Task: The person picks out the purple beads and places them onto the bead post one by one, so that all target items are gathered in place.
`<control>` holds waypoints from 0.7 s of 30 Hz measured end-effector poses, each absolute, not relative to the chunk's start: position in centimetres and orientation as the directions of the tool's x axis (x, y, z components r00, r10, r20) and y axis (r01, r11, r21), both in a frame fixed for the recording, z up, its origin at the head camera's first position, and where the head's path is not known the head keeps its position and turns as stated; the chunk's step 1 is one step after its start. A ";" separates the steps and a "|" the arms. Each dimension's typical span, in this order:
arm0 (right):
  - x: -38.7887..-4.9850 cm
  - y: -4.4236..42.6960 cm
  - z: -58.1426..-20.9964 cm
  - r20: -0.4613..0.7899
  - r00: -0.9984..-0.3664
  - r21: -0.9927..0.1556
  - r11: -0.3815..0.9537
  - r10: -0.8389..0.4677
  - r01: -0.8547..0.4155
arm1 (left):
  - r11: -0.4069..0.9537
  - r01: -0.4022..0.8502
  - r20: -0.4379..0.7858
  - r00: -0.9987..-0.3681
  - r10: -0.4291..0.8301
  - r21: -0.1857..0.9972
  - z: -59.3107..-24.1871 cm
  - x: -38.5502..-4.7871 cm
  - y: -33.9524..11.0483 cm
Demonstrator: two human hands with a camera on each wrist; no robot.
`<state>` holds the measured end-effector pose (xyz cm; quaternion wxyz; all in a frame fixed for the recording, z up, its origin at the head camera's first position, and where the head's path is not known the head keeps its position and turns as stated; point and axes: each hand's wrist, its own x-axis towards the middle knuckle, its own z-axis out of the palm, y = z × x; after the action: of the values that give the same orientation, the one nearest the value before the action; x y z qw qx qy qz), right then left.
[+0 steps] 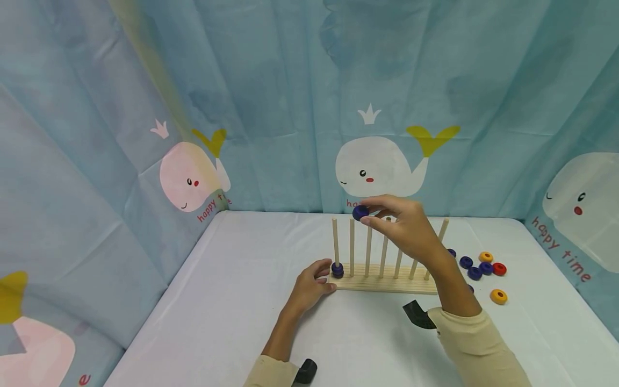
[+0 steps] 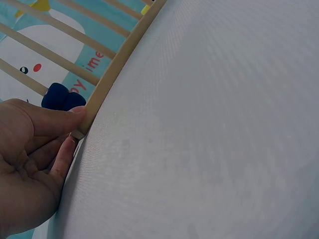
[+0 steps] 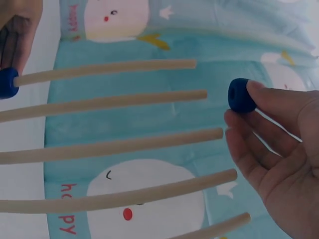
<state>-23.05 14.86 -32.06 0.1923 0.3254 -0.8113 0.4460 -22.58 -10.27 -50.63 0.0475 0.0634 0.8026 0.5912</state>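
Observation:
A wooden peg rack (image 1: 387,285) with a row of upright pegs stands on the white table. Two dark blue beads (image 1: 337,271) are stacked low on its leftmost peg. My left hand (image 1: 308,287) grips the left end of the base; in the left wrist view, the base's end (image 2: 89,115) sits between thumb and fingers. Above the rack, my right hand (image 1: 410,227) pinches another blue bead (image 1: 360,213) between thumb and fingertips. In the right wrist view, this bead (image 3: 240,95) is held apart from the peg tips, its hole partly showing.
Right of the rack lie several loose beads: blue ones (image 1: 474,273), a red one (image 1: 499,269) and yellow-orange ones (image 1: 498,296). A blue curtain (image 1: 275,107) with whale prints hangs behind and beside the white tabletop (image 1: 232,301).

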 end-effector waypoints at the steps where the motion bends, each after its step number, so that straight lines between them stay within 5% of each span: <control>1: -23.1 14.7 -32.1 0.603 -0.712 -0.597 0.388 -0.361 -0.702 | 0.292 0.044 -0.003 -0.988 0.157 0.955 -50.6 -22.6 -10.3; 21: -24.1 12.6 -32.9 0.607 -0.689 -0.570 0.388 -0.396 -0.724 | 0.305 0.050 0.000 -0.987 0.163 0.951 -50.7 -22.6 -10.3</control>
<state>-24.05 12.65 -32.91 0.1901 0.3452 -0.8110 0.4325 -22.58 -10.30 -50.69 0.0482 0.0663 0.8062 0.5859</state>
